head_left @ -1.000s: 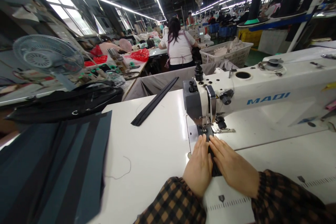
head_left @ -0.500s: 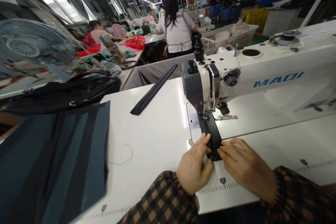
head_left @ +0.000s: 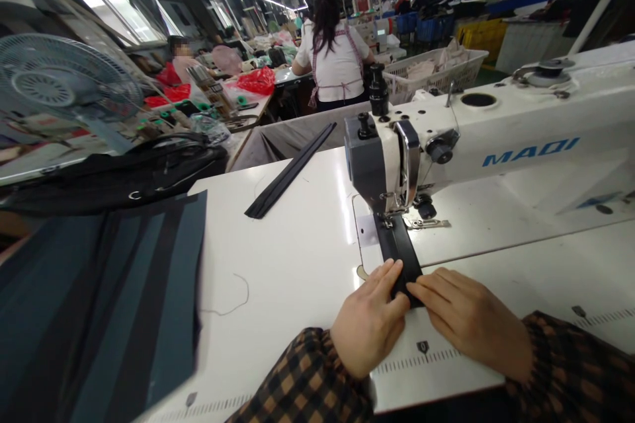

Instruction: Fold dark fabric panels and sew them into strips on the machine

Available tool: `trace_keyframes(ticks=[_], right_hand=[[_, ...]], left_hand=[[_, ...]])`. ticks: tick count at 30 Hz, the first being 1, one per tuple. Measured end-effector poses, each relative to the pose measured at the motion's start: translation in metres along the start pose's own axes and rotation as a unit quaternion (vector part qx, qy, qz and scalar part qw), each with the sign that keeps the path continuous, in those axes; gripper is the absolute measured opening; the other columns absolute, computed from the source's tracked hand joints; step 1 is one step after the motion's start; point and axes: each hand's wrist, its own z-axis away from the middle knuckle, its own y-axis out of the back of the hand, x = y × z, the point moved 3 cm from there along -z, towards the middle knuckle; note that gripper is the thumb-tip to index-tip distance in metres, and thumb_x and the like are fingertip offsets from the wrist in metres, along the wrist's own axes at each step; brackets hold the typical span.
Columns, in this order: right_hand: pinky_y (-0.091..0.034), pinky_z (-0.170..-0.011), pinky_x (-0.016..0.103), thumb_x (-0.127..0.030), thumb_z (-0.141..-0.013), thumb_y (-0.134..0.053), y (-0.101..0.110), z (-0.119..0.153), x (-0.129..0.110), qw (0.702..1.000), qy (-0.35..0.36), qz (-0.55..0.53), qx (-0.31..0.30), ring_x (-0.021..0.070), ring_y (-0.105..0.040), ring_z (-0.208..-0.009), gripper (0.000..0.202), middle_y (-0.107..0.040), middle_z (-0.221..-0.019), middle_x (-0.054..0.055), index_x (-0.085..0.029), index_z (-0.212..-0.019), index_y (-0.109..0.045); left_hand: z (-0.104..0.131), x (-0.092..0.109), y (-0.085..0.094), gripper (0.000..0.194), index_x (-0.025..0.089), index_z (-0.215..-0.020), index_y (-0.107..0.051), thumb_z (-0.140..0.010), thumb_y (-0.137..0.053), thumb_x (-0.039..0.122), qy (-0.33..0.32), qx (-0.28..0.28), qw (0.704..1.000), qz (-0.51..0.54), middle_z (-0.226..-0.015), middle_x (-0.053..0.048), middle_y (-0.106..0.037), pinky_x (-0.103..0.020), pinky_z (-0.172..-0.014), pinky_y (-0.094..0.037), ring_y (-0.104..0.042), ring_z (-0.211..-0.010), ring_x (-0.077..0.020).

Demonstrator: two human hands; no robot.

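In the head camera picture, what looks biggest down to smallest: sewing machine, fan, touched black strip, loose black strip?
1. Sewing machine
2. Fan
3. Touched black strip and loose black strip: too alike to rank

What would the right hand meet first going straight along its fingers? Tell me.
The right hand appears to touch the black strip with its fingertips; straight on across it, the left hand would likely come first, though depth is unclear.

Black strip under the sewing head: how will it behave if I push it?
The black strip looks thin and lies flat, so it is probably light and bendable. Its slight sheen suggests it may slide easily. Its far end sits under the sewing head, which might resist.
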Motion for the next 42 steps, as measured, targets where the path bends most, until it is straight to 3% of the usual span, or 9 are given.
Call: trace_keyframes(ticks=[4, 7, 9, 13, 17, 22, 31, 36, 42], right_hand=[[-0.044, -0.067, 0.031, -0.013, -0.087, -0.034, 0.0, -0.004, -0.004, 1.0, -0.004, -0.007, -0.004, 0.0153, -0.052, -0.076, 0.026, -0.056, -0.079, 0.006, -0.015, -0.09, -0.06], [-0.043, -0.064, 0.03, -0.014, -0.087, -0.035, 0.001, -0.005, -0.005, 1.0, -0.013, -0.022, -0.014, 0.0142, -0.051, -0.07, 0.025, -0.054, -0.073, 0.004, -0.016, -0.083, -0.06], [-0.044, -0.064, 0.031, -0.013, -0.086, -0.036, 0.002, -0.004, -0.003, 0.999, -0.022, -0.039, -0.026, 0.0146, -0.051, -0.071, 0.025, -0.055, -0.074, 0.004, -0.017, -0.084, -0.06], [-0.047, -0.079, 0.03, -0.019, -0.086, -0.039, -0.001, -0.004, 0.016, 0.988, -0.065, -0.135, -0.033, 0.0152, -0.053, -0.091, 0.024, -0.057, -0.098, 0.006, -0.02, -0.101, -0.058], [-0.037, -0.098, 0.041, -0.024, -0.088, -0.033, -0.012, -0.011, 0.035, 0.988, -0.126, -0.086, 0.007, 0.0203, -0.037, -0.119, 0.039, -0.043, -0.128, 0.01, -0.016, -0.125, -0.041], [-0.035, -0.1, 0.042, -0.019, -0.087, -0.03, -0.028, -0.023, 0.024, 0.996, -0.074, -0.02, -0.035, 0.0216, -0.029, -0.125, 0.044, -0.037, -0.133, 0.013, -0.008, -0.129, -0.035], [-0.034, -0.101, 0.041, -0.015, -0.085, -0.032, -0.027, -0.018, 0.019, 0.998, -0.015, 0.037, -0.042, 0.0222, -0.027, -0.126, 0.045, -0.036, -0.133, 0.015, -0.005, -0.129, -0.035], [-0.031, -0.102, 0.042, -0.014, -0.085, -0.033, -0.025, -0.03, 0.031, 0.996, 0.013, 0.066, -0.064, 0.0232, -0.029, -0.124, 0.041, -0.038, -0.132, 0.015, -0.005, -0.125, -0.041], [-0.021, -0.102, 0.055, -0.025, -0.085, -0.041, -0.004, -0.03, 0.028, 0.998, 0.025, 0.04, -0.038, 0.0223, -0.044, -0.113, 0.035, -0.054, -0.117, 0.01, -0.012, -0.116, -0.05]], left_hand=[[-0.005, -0.004, 0.008, 0.012, 0.017, -0.086, -0.051, -0.079, -0.043, 0.016, 0.011, 0.008, 0.999, 0.034, -0.128, -0.011, -0.045, -0.038, -0.099, -0.038, -0.039, -0.12, -0.023], [-0.015, -0.017, 0.01, 0.011, 0.019, -0.09, -0.05, -0.083, -0.042, 0.022, 0.076, 0.049, 0.993, 0.069, -0.114, -0.007, -0.056, -0.033, -0.087, -0.049, -0.055, -0.103, -0.018], [-0.023, -0.025, 0.008, 0.017, 0.018, -0.098, -0.047, -0.083, -0.045, 0.025, 0.111, 0.074, 0.989, 0.071, -0.117, -0.008, -0.053, -0.034, -0.086, -0.049, -0.054, -0.104, -0.0189], [-0.028, -0.034, -0.002, 0.03, 0.017, -0.108, -0.044, -0.081, -0.051, 0.028, 0.123, 0.079, 0.987, 0.062, -0.133, -0.013, -0.036, -0.037, -0.095, -0.042, -0.042, -0.118, -0.0229], [-0.022, -0.032, -0.011, 0.041, 0.013, -0.121, -0.034, -0.085, -0.045, 0.03, 0.115, 0.08, 0.99, 0.036, -0.135, -0.017, -0.033, -0.038, -0.098, -0.04, -0.034, -0.124, -0.0232], [-0.023, -0.028, -0.018, 0.044, 0.008, -0.127, -0.026, -0.089, -0.037, 0.026, 0.08, 0.069, 0.994, -0.029, -0.134, -0.021, -0.034, -0.04, -0.099, -0.037, -0.023, -0.127, -0.024], [-0.029, -0.028, -0.019, 0.041, 0.007, -0.125, -0.03, -0.088, -0.037, 0.023, 0.069, 0.056, 0.994, -0.056, -0.133, -0.019, -0.036, -0.039, -0.101, -0.035, -0.022, -0.128, -0.0252], [-0.036, -0.032, -0.014, 0.038, 0.008, -0.123, -0.032, -0.088, -0.036, 0.019, 0.066, 0.056, 0.995, -0.043, -0.125, -0.017, -0.045, -0.035, -0.099, -0.038, -0.034, -0.124, -0.0232], [-0.03, -0.038, -0.003, 0.031, 0.019, -0.115, -0.042, -0.085, -0.039, 0.016, 0.051, 0.065, 0.997, 0.001, -0.124, -0.011, -0.044, -0.035, -0.093, -0.044, -0.044, -0.116, -0.0203]])
